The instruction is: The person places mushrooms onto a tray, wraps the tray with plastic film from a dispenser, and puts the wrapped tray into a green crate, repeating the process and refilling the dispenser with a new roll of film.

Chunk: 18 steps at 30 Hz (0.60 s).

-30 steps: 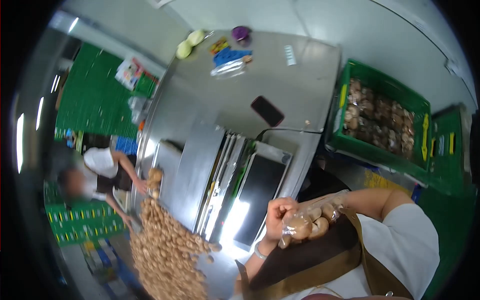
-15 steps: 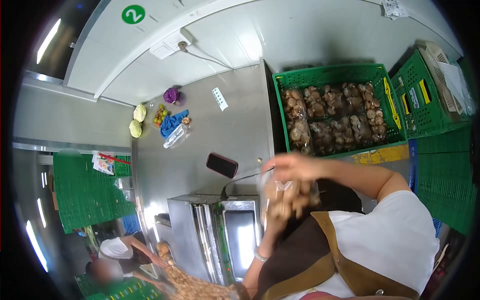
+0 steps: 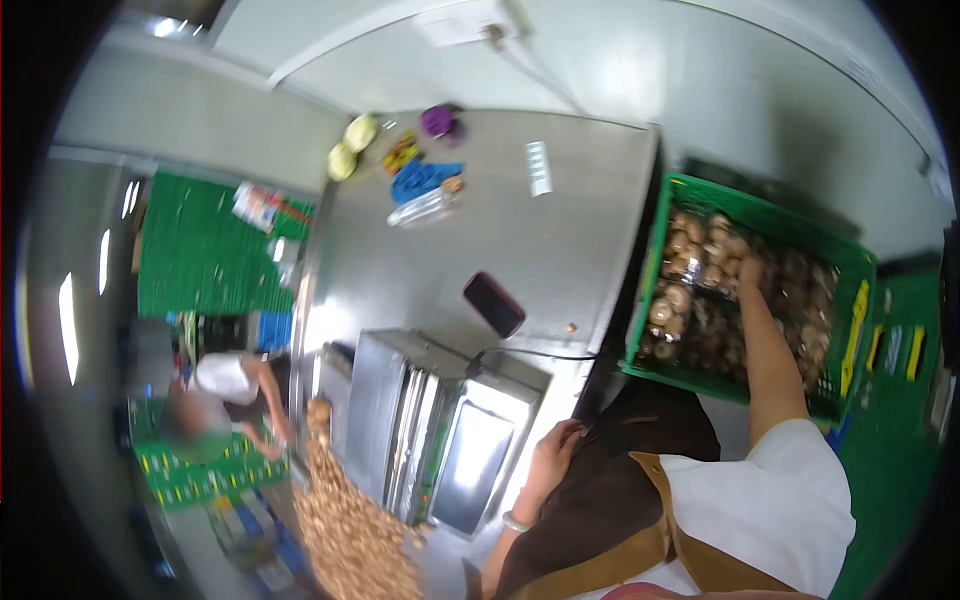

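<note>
My right hand (image 3: 750, 272) reaches down into the green crate (image 3: 648, 290) on the right, its fingers at a clear bag of mushrooms (image 3: 720, 245) near the crate's far side; the fingertips are small and blurred. Several other bags of brown mushrooms (image 3: 672, 305) lie in rows there. My left hand (image 3: 556, 455), with a bracelet at the wrist, hovers before the dark apron, fingers loosely bent and nothing visible in them. Beside it stands a metal wrapping machine (image 3: 478, 455) with a bright flat plate.
On the steel table (image 3: 570, 235) lie a phone (image 3: 494, 304), a blue cloth (image 3: 425, 181), a plastic bottle (image 3: 420, 208), a purple cabbage (image 3: 437, 121) and pale cabbages (image 3: 343, 161). Loose mushrooms (image 3: 350, 530) form a heap at lower left. Another person (image 3: 232, 385) works behind it.
The bag of mushrooms, earlier between both my hands over the apron, has gone into the crate with my right hand. My left hand has come away from it. The view has turned.
</note>
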Each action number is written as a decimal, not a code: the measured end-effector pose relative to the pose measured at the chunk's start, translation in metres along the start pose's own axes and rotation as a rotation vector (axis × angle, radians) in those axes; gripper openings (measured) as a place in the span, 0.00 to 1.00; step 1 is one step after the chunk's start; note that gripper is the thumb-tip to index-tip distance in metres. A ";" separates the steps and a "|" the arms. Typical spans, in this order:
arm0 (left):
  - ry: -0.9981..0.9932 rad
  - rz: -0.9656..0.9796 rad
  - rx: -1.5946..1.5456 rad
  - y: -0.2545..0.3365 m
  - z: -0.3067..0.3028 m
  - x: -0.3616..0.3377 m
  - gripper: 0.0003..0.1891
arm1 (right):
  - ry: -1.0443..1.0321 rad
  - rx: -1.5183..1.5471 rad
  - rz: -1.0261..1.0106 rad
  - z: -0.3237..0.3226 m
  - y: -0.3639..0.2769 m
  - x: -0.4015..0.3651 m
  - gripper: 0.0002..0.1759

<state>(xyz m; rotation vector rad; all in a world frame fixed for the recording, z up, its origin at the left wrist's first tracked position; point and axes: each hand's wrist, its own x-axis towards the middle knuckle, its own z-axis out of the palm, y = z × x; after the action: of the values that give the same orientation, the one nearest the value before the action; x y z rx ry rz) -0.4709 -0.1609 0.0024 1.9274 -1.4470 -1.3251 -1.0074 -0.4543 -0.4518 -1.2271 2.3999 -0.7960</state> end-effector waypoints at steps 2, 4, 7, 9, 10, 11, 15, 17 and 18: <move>0.054 -0.103 0.027 0.007 -0.011 -0.007 0.12 | 0.136 -0.012 0.213 -0.048 -0.058 -0.027 0.21; 0.112 -0.145 0.079 -0.004 -0.020 -0.012 0.13 | 0.363 0.038 0.056 -0.092 -0.133 -0.055 0.18; 0.233 -0.208 -0.006 -0.034 -0.034 -0.030 0.13 | 0.329 0.289 -0.298 -0.130 -0.264 -0.095 0.20; 0.295 -0.245 -0.072 -0.052 -0.053 -0.053 0.13 | 0.006 0.603 -0.391 -0.113 -0.355 -0.133 0.20; 0.387 -0.193 -0.106 -0.065 -0.067 -0.065 0.12 | -0.159 0.751 -0.418 -0.100 -0.397 -0.157 0.20; 0.497 -0.270 -0.122 -0.084 -0.079 -0.077 0.12 | -0.340 0.797 -0.503 -0.088 -0.441 -0.186 0.20; 1.069 -0.561 -0.402 -0.174 -0.134 -0.136 0.09 | -1.195 0.774 -0.583 -0.016 -0.563 -0.319 0.18; 1.388 -0.605 -0.448 -0.230 -0.170 -0.174 0.09 | -1.321 0.693 -0.818 0.016 -0.604 -0.387 0.17; 1.534 -0.571 -0.393 -0.276 -0.179 -0.195 0.10 | -1.427 0.665 -0.790 0.022 -0.622 -0.419 0.17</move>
<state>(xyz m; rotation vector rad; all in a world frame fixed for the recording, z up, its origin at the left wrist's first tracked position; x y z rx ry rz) -0.1780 0.0821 -0.0326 2.1367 0.1076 0.0323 -0.3608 -0.4137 -0.0726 -1.5657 0.4590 -0.4772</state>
